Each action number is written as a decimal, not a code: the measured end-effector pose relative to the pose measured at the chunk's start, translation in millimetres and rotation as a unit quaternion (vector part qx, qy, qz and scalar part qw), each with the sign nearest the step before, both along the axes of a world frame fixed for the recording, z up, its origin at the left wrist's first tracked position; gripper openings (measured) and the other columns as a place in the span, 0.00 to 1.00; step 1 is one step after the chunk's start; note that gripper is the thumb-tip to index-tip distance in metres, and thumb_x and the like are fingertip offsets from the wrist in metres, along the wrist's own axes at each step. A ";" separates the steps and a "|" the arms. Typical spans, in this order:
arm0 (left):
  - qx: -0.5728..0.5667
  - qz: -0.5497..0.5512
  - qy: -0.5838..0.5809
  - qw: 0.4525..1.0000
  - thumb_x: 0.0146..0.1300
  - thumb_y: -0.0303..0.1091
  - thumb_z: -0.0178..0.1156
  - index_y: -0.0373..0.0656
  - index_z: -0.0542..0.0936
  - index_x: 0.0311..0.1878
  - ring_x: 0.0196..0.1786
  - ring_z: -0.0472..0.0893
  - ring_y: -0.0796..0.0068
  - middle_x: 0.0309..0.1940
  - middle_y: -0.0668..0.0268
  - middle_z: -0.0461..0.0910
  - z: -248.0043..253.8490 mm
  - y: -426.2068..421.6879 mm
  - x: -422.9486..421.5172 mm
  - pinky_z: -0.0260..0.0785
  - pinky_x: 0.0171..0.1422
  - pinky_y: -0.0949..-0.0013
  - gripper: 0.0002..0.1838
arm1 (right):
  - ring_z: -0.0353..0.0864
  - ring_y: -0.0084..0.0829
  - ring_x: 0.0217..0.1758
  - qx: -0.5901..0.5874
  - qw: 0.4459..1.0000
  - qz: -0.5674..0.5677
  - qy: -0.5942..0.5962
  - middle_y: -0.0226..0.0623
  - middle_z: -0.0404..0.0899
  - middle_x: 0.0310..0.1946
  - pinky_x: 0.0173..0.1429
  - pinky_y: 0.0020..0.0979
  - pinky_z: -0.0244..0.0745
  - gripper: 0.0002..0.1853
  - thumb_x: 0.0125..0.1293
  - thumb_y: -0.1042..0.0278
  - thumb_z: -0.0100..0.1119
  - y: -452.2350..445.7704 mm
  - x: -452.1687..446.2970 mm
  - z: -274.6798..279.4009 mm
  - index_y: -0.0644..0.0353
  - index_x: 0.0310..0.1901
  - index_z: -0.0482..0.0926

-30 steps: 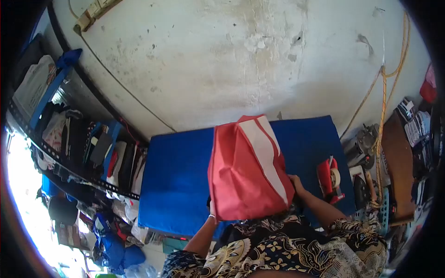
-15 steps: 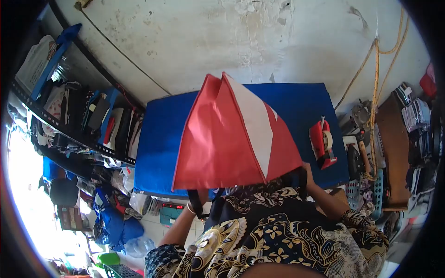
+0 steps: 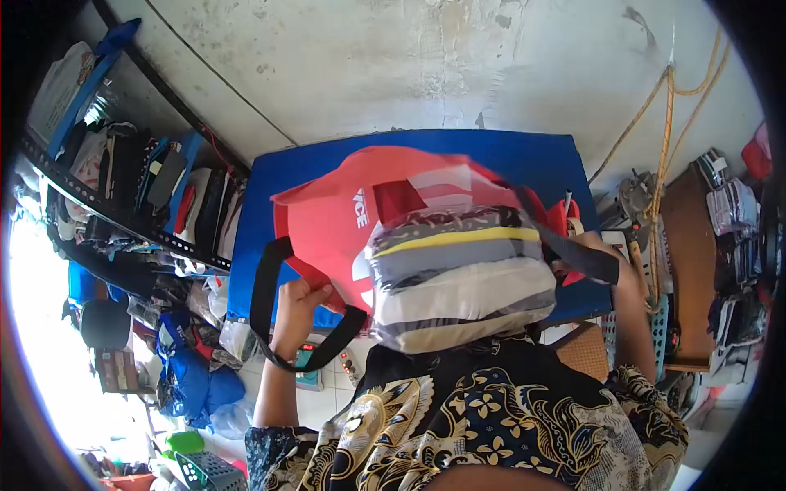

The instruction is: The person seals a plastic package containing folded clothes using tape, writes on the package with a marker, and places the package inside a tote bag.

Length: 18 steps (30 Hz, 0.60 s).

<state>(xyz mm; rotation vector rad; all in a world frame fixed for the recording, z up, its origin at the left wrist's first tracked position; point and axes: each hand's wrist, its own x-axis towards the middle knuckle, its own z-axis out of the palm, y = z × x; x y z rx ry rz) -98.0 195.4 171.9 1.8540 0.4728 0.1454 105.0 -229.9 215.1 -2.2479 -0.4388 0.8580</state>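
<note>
A red bag (image 3: 323,225) with white parts and lettering leans over the table, its mouth toward me. At the mouth sits a plastic-wrapped bundle of folded clothes (image 3: 463,286) in grey, cream, yellow and dark patterned cloth, close against my shirt. My left hand (image 3: 299,311) is closed on the bag's left edge, thumb on top, with a black strap handle (image 3: 264,278) looped around the wrist. On the right, my right hand (image 3: 602,245) is closed at the bag's other side; the other black strap (image 3: 577,255) crosses it and hides most of the fingers.
A blue-covered table (image 3: 524,147) stands against the worn wall. A red tape dispenser (image 3: 569,217) lies partly behind the strap. Shelves of goods (image 3: 155,188) line the left; an iron (image 3: 624,274), a hanging rope (image 3: 667,147) and stacked clothes (image 3: 733,209) are at right.
The red bag has tipped over, and its mouth now faces me with the clothes bundle in view. Both hands have risen and moved farther apart.
</note>
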 end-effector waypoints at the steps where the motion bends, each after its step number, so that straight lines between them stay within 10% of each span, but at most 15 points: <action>1: 0.109 -0.019 0.044 0.993 0.57 0.25 0.58 0.28 0.80 0.34 0.31 0.81 0.76 0.26 0.59 0.82 -4.9 2.6 -1.5 0.70 0.34 0.73 0.07 | 0.79 0.24 0.28 -0.036 0.990 0.067 -0.121 0.35 0.78 0.27 0.30 0.27 0.72 0.08 0.57 0.74 0.56 -3.6 -2.6 34.0 0.61 0.39 0.79; 4: 0.032 -0.009 -0.019 0.999 0.56 0.28 0.59 0.27 0.78 0.35 0.28 0.81 0.74 0.25 0.54 0.81 -1.5 -0.5 -4.5 0.69 0.31 0.71 0.10 | 0.79 0.40 0.35 -0.068 0.833 -0.012 -0.549 0.45 0.80 0.35 0.39 0.33 0.72 0.11 0.58 0.75 0.55 1.9 -4.5 71.1 0.63 0.43 0.78; 6: 0.165 -0.086 0.046 0.981 0.57 0.27 0.59 0.29 0.78 0.34 0.28 0.79 0.75 0.25 0.61 0.81 21.9 5.8 -6.6 0.69 0.34 0.73 0.08 | 0.79 0.40 0.38 0.142 0.860 -0.006 -0.491 0.47 0.78 0.38 0.42 0.33 0.74 0.11 0.59 0.81 0.51 73.8 -49.5 115.7 0.66 0.44 0.77; 8: 0.293 -0.155 0.114 0.937 0.58 0.26 0.58 0.31 0.78 0.34 0.27 0.76 0.76 0.26 0.62 0.80 41.6 27.1 -19.9 0.68 0.35 0.73 0.06 | 0.74 0.43 0.53 0.204 0.850 0.228 -0.429 0.46 0.75 0.50 0.52 0.35 0.71 0.19 0.61 0.68 0.56 108.1 -71.5 110.1 0.67 0.52 0.72; 10: 0.127 0.088 -0.097 0.983 0.60 0.29 0.58 0.33 0.78 0.37 0.28 0.76 0.70 0.27 0.57 0.79 -2.8 73.0 -53.3 0.66 0.34 0.72 0.08 | 0.65 0.47 0.64 0.180 0.840 0.313 -0.405 0.49 0.65 0.60 0.63 0.41 0.63 0.33 0.58 0.54 0.61 136.7 -81.8 72.7 0.66 0.60 0.66; 11: 0.376 0.063 -0.057 0.923 0.63 0.31 0.53 0.35 0.77 0.41 0.31 0.78 0.65 0.28 0.56 0.78 25.0 79.5 -62.5 0.68 0.36 0.69 0.09 | 0.65 0.47 0.64 0.182 0.839 0.315 -0.406 0.49 0.65 0.60 0.63 0.41 0.63 0.33 0.58 0.54 0.61 140.8 -84.1 62.5 0.66 0.60 0.66; 14: 0.396 0.233 0.007 0.888 0.64 0.26 0.49 0.36 0.77 0.44 0.39 0.80 0.66 0.36 0.54 0.80 79.4 69.8 -70.1 0.69 0.43 0.68 0.09 | 0.56 0.50 0.68 0.038 0.821 0.343 -0.455 0.52 0.57 0.65 0.68 0.47 0.55 0.46 0.51 0.40 0.61 151.7 -83.3 54.5 0.66 0.64 0.60; 18: 0.373 0.310 -0.263 0.834 0.58 0.22 0.53 0.33 0.77 0.40 0.36 0.79 0.71 0.34 0.60 0.80 116.9 3.2 -43.0 0.71 0.43 0.71 0.07 | 0.54 0.52 0.69 0.029 0.799 0.405 -0.443 0.54 0.56 0.65 0.70 0.48 0.50 0.50 0.52 0.29 0.53 162.6 -79.1 60.1 0.66 0.65 0.58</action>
